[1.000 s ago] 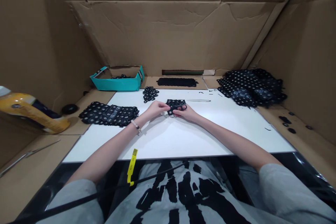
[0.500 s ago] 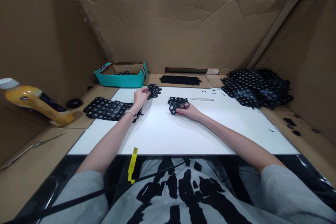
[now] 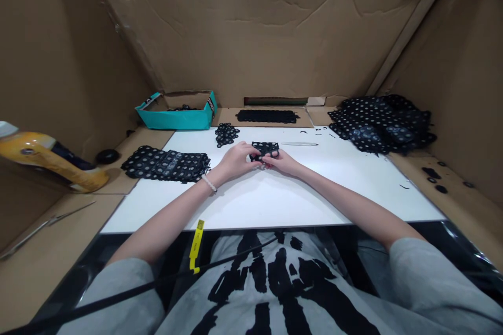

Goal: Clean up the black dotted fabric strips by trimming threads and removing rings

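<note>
Over the middle of the white board [image 3: 251, 204], my left hand [image 3: 238, 159] and my right hand [image 3: 286, 161] meet at a small black piece with round holes [image 3: 265, 145]. My right thumb and fingers pinch its near right side. The left fingers are closed at its left edge, and part of the piece is hidden behind both hands. Beyond my left hand lies a small cluster of black rings [image 3: 227, 134]. A flat stack of black pieces with pale round spots [image 3: 167, 163] rests left of my left wrist.
A pen-like tool [image 3: 299, 144] lies beyond my right hand. At the back are a teal box [image 3: 175, 119], a black strip [image 3: 267, 116] and a black spotted pile [image 3: 383, 123]. Left stand a yellow bottle [image 3: 51, 159] and tweezers-like tool [image 3: 49, 221]. Black scraps [image 3: 440, 189] lie right.
My left hand has left the cluster of rings and come right and nearer, to the small black piece. My right hand still holds that piece; the view has shifted slightly.
</note>
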Available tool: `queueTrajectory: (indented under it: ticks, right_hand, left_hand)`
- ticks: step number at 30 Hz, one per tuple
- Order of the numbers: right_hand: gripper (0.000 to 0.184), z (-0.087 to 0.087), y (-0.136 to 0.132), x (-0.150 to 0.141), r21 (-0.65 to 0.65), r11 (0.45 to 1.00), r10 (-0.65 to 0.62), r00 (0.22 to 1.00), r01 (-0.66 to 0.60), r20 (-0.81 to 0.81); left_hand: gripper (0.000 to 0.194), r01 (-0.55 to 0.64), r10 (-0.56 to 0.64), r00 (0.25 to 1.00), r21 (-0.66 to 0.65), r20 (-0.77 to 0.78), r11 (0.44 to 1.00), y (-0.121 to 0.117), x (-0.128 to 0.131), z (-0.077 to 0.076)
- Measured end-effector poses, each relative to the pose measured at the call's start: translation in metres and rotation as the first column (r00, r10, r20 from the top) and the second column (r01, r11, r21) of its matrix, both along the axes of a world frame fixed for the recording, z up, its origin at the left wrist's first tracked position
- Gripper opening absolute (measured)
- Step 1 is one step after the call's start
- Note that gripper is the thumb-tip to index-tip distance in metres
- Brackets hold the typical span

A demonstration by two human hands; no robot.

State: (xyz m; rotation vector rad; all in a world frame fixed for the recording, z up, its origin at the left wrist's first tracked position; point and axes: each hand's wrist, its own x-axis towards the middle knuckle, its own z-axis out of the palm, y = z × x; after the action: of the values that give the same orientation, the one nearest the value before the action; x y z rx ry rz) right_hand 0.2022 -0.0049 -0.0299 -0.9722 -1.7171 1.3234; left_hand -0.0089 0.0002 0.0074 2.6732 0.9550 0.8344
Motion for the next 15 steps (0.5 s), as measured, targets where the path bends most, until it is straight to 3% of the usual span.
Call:
queueTrajectory:
  ticks: [6,10,15]
  right_hand:
    - [0.047,0.0018,-0.0023,0.0014,0.045,0.997,0.054,0.997,-0.057,0.058]
    - [0.051,0.0009,-0.0033,0.0011,0.067,0.994,0.083,0.994,-0.088,0.064]
    - [0.053,-0.0008,-0.0029,0.0013,0.105,0.991,0.082,0.994,-0.089,0.068]
  left_hand:
    - [0.027,-0.05,0.074,0.993,-0.233,0.097,0.971,0.0003,0.0044,-0.0027]
    - [0.024,-0.042,0.087,0.988,-0.318,0.128,0.947,0.0007,0.0063,0.0005]
    - [0.029,-0.011,0.094,0.985,-0.489,0.145,0.872,0.0012,0.0068,0.0028]
